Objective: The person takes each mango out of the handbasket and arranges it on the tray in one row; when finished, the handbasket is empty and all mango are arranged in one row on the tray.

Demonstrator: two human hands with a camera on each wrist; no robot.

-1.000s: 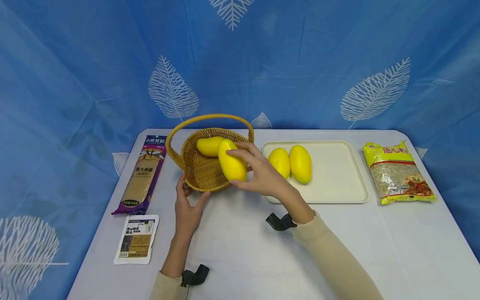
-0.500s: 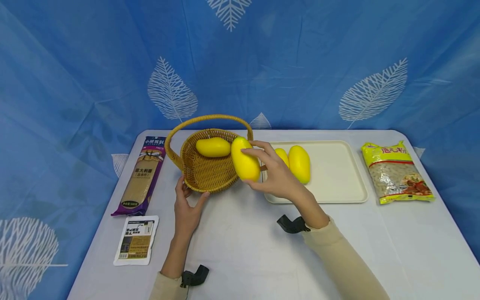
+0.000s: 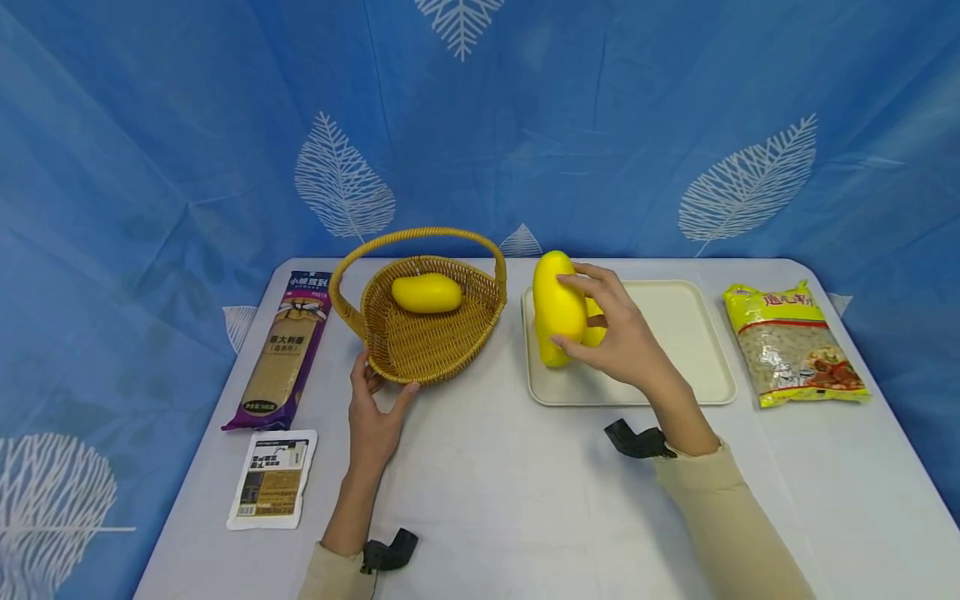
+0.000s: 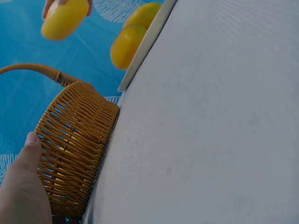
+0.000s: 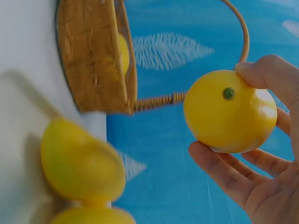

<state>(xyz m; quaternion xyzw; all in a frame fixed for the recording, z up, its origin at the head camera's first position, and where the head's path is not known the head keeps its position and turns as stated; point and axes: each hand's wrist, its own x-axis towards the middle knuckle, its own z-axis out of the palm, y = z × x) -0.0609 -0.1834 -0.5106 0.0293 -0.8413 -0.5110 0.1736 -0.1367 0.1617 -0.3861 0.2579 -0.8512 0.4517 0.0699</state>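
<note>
My right hand (image 3: pixel 626 337) grips a yellow mango (image 3: pixel 559 298) between thumb and fingers, in the air over the cream tray (image 3: pixel 660 393). In the right wrist view the held mango (image 5: pixel 224 116) turns its green stem spot to the camera. Two more mangoes (image 5: pixel 81 163) lie on the tray below, mostly hidden by the hand and held mango in the head view. My left hand (image 3: pixel 377 429) holds the near left side of the wicker basket (image 3: pixel 420 350), its thumb at the rim. Inside that basket lies one mango (image 3: pixel 427 293). The basket's arched handle (image 3: pixel 420 234) stands up.
Left of the basket lie a purple pasta packet (image 3: pixel 283 350) and a small white packet (image 3: pixel 273 479). A yellow bag of macaroni (image 3: pixel 797 346) lies right of the tray. Behind the white table (image 3: pixel 480 500) hangs a blue leaf-patterned cloth (image 3: pixel 585 125).
My right hand has carried its mango rightward, from over the basket's right side to over the tray's left part. My left hand and the basket have stayed in place.
</note>
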